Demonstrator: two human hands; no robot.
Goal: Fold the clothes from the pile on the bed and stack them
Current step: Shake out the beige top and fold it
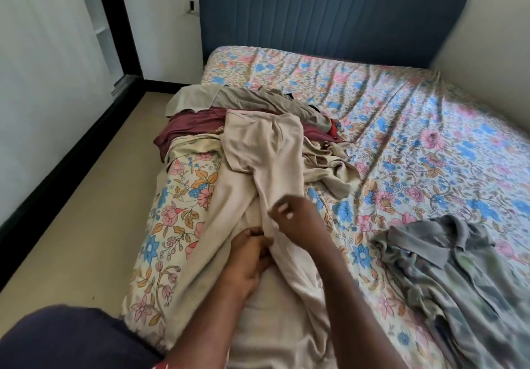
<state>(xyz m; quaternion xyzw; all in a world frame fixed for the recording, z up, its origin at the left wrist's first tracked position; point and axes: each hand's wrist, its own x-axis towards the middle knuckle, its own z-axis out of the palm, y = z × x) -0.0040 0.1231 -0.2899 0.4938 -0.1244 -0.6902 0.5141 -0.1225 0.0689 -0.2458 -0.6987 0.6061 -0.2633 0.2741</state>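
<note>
Head view: left hand (249, 257) and right hand (289, 211) each pinch one beige trousers (258, 151).

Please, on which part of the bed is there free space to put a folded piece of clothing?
The widest bare patch of bed lies between the headboard, the pile and the grey shirt. A narrower strip runs between the beige trousers and the grey shirt. The left side is crowded: the pile and the trousers, which both hands grip, cover it.
</note>
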